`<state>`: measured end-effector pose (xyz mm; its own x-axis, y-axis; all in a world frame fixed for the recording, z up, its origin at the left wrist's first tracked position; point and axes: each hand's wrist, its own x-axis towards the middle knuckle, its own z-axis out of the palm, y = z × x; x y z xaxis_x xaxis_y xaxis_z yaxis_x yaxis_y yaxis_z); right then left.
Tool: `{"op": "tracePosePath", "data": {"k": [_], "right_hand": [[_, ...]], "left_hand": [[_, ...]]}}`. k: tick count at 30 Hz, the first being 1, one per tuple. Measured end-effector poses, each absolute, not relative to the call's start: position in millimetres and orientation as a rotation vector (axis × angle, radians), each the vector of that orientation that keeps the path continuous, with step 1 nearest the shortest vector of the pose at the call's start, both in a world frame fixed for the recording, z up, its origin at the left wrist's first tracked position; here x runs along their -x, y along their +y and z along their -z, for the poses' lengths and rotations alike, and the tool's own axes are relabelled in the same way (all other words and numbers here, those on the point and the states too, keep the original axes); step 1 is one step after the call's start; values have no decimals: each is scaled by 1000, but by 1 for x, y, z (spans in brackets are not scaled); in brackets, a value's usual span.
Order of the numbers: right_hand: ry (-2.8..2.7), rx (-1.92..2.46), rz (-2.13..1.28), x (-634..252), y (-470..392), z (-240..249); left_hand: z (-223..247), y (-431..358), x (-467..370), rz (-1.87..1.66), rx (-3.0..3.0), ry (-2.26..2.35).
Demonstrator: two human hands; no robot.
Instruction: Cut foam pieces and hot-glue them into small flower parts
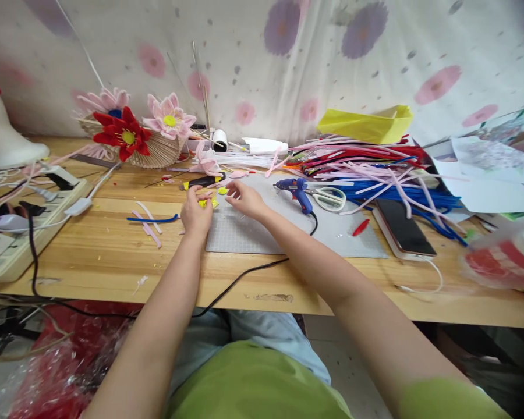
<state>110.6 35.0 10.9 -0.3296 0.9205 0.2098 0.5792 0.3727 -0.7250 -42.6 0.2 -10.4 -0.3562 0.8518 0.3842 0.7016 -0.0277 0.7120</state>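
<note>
Left hand: the left hand point(196, 210), left of centre in the frame, has its fingers curled beside a yellow piece point(215, 202); whether they grip it, I cannot tell.
Right hand: the right hand point(245, 199), near the centre, has bent fingers pointing left; whether its fingertips pinch anything, I cannot tell.
Yellow pieces: the yellow piece lies just right of the left fingers; a smaller yellow bit point(222, 191) sits between the hands, nearer the right fingertips, roundish, with no clear long axis.
Cutter: the cutter point(203, 181), black and yellow, lies just beyond the left hand, its long axis running across the frame.
Glue gun: blue plastic glue gun point(297, 193), right of the right hand, nozzle leftward, beside pale-handled scissors point(329, 199).
Surface: grey gridded mat point(253, 240) on a grained wooden tabletop point(91, 256).
Flowers: fuzzy red flower point(124, 135) and pink flower point(169, 118), pointed petals, upper left.
</note>
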Motion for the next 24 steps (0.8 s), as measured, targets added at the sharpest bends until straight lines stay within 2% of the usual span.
{"op": "tracePosePath", "data": {"k": [11,24], "right_hand": [[-2086,1292,-701,-80,48,-18],[-1751,1214,-1053,-119,46,-11]], "left_hand": [[12,2,47,-1274,-1723,2068],[10,3,49,-1299,-1650,2106]]}}
